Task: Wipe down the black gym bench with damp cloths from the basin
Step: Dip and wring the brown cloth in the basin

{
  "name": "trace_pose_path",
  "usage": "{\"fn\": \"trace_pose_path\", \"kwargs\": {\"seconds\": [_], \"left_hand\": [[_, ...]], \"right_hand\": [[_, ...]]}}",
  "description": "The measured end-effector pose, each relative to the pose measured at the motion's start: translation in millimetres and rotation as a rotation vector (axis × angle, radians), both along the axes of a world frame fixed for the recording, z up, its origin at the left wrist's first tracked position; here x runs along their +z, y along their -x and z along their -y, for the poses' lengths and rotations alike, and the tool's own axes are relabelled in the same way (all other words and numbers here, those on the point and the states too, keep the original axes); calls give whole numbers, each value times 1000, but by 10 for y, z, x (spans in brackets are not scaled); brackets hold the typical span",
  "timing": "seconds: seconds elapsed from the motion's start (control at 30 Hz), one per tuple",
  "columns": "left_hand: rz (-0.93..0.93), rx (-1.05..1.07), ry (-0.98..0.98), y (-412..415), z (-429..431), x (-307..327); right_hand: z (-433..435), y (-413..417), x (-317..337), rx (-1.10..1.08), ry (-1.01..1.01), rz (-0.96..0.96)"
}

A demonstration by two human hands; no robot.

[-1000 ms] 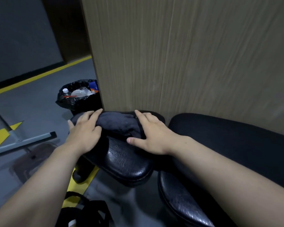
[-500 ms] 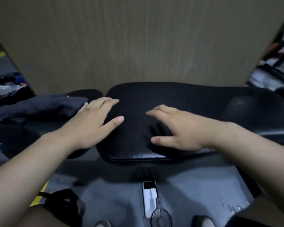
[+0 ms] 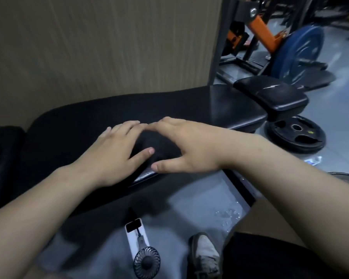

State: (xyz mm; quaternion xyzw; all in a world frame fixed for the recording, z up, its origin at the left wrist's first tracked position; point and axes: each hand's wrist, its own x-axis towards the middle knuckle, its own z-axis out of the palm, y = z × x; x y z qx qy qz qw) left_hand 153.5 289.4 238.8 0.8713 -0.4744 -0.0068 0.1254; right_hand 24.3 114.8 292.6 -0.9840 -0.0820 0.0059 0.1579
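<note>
The black gym bench (image 3: 233,106) runs across the middle of the head view, against a wooden panel. A dark cloth (image 3: 156,146) lies spread over its left and middle part and blends with the padding. My left hand (image 3: 113,156) and my right hand (image 3: 189,147) press flat on the cloth side by side. Their fingertips almost touch, and a bunched fold of cloth sits between the thumbs and fingers. The bench's right end is bare and shiny. No basin is in view.
The wooden panel (image 3: 109,47) stands right behind the bench. Beyond the bench end are a smaller black pad (image 3: 270,93), a black weight plate (image 3: 296,135) on the floor and a blue plate (image 3: 298,53) on an orange machine. Below lie a small fan (image 3: 146,262), my shoe (image 3: 205,252) and water drops (image 3: 228,216).
The view has swung right along the bench. Both hands moved from the small left pad onto the long pad and drew together on the cloth.
</note>
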Motion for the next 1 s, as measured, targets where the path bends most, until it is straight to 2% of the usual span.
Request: {"fn": "trace_pose_path", "kwargs": {"seconds": [0.27, 0.47, 0.73, 0.87, 1.0], "left_hand": [[75, -174, 38, 315, 665, -25], [153, -393, 16, 659, 1451, -29], [296, -832, -30, 1459, 2612, -313], [281, -991, -56, 1926, 3031, -726], [224, -1090, -174, 2337, 3346, -1285]], "right_hand": [[635, 1106, -73, -297, -9, 229], [1156, 2193, -344, -631, 23, 264], [1489, 3578, -1231, -1086, 23, 147], [1476, 3935, -2005, -1264, -105, 2], [1394, 4070, -2672, -1363, -230, -170]]}}
